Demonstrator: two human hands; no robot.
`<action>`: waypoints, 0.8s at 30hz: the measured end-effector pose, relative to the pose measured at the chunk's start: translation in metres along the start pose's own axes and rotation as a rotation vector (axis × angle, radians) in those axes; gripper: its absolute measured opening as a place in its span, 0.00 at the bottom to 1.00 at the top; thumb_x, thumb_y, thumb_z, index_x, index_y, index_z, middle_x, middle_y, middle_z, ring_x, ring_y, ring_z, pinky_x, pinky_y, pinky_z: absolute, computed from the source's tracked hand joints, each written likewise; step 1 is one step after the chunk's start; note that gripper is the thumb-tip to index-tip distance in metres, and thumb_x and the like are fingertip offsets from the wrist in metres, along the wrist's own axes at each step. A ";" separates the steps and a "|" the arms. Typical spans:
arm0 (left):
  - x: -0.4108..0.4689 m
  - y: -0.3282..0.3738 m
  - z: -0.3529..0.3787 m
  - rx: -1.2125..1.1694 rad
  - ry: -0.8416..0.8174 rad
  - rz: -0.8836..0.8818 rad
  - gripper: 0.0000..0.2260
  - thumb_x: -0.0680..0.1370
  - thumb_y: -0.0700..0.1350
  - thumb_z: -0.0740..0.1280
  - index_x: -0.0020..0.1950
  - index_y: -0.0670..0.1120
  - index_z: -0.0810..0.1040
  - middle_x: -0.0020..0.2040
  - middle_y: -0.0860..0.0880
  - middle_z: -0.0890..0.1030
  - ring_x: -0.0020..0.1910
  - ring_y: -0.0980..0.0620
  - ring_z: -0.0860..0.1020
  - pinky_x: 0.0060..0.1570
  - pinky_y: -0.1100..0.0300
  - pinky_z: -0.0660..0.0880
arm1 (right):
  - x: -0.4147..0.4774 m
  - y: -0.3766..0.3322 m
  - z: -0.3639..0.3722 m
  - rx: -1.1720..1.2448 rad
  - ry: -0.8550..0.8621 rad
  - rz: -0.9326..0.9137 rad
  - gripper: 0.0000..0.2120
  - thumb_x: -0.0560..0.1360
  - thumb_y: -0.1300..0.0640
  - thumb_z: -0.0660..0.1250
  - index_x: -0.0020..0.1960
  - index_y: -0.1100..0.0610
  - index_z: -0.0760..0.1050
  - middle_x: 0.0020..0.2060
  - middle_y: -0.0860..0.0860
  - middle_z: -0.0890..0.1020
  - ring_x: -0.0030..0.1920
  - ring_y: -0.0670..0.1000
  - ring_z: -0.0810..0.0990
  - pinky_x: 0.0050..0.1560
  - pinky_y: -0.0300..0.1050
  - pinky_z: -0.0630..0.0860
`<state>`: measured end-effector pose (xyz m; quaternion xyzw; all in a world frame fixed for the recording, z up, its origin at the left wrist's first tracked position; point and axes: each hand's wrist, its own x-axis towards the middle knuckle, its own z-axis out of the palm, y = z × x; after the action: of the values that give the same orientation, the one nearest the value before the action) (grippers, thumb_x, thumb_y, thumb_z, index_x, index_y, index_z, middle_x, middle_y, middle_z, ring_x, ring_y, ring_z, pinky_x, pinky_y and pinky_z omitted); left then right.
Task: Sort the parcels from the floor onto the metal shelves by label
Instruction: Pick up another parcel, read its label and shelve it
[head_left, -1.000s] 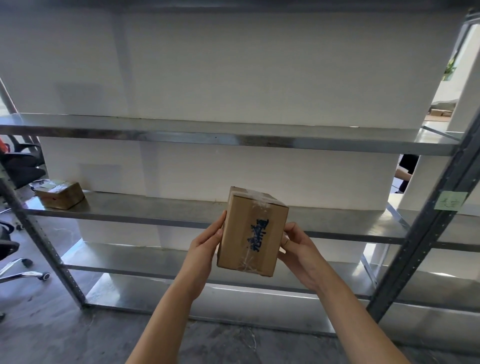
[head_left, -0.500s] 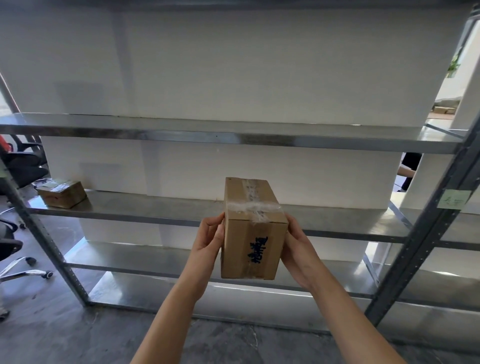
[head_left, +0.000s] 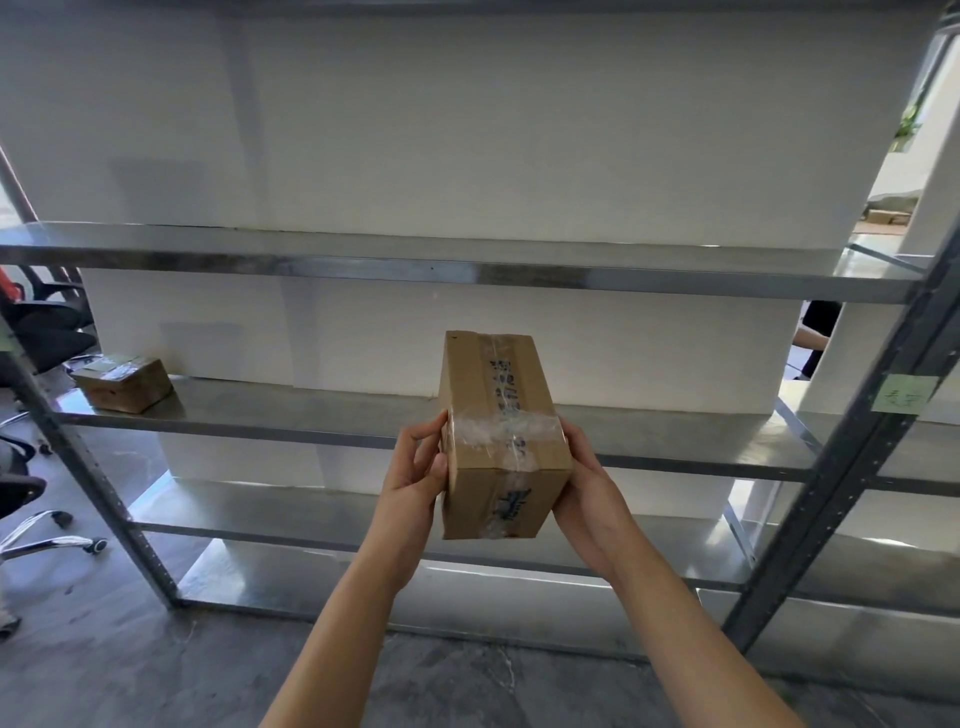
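I hold a brown cardboard parcel (head_left: 498, 431) wrapped in clear tape, with dark handwriting on its near end and top face. My left hand (head_left: 415, 478) grips its left side and my right hand (head_left: 587, 488) its right side. The parcel is in the air in front of the middle level of the metal shelves (head_left: 260, 421), its long top face tipped towards me. A second, flatter brown parcel (head_left: 124, 382) lies at the left end of that same level.
The shelf unit has a higher level (head_left: 467, 270) and lower levels (head_left: 291, 519). A grey upright (head_left: 852, 478) at the right carries a green sticky note (head_left: 904, 394). Office chairs (head_left: 36, 332) stand at the left. Another person's arm (head_left: 810, 338) shows behind the shelves.
Both hands have tilted the parcel so its taped top face turns towards me and the handwritten end drops lower. The parcel sits slightly higher and closer to the shelf.
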<state>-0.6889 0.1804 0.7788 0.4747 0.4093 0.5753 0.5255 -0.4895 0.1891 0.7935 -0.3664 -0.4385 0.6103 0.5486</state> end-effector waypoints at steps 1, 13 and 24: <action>-0.001 0.000 0.001 -0.009 -0.007 0.005 0.13 0.87 0.39 0.56 0.66 0.52 0.75 0.70 0.50 0.80 0.70 0.47 0.77 0.71 0.41 0.72 | 0.000 -0.001 0.000 -0.004 0.004 -0.002 0.16 0.86 0.55 0.54 0.71 0.46 0.72 0.64 0.52 0.82 0.65 0.55 0.80 0.54 0.44 0.79; -0.009 0.012 0.002 0.048 0.013 0.049 0.12 0.79 0.59 0.62 0.53 0.51 0.73 0.57 0.42 0.83 0.58 0.41 0.82 0.60 0.51 0.78 | -0.003 -0.002 -0.007 -0.128 -0.037 -0.013 0.21 0.83 0.61 0.60 0.74 0.50 0.70 0.64 0.52 0.82 0.61 0.54 0.82 0.54 0.48 0.79; -0.013 -0.011 -0.018 -0.077 -0.074 0.051 0.18 0.79 0.45 0.69 0.65 0.40 0.70 0.75 0.43 0.74 0.75 0.41 0.71 0.77 0.40 0.64 | -0.001 -0.006 0.002 -0.104 0.067 0.014 0.15 0.84 0.52 0.59 0.68 0.45 0.77 0.61 0.49 0.84 0.62 0.54 0.82 0.60 0.55 0.80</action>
<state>-0.7046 0.1687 0.7627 0.4854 0.3547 0.5859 0.5435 -0.4888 0.1882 0.8001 -0.4178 -0.4485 0.5781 0.5386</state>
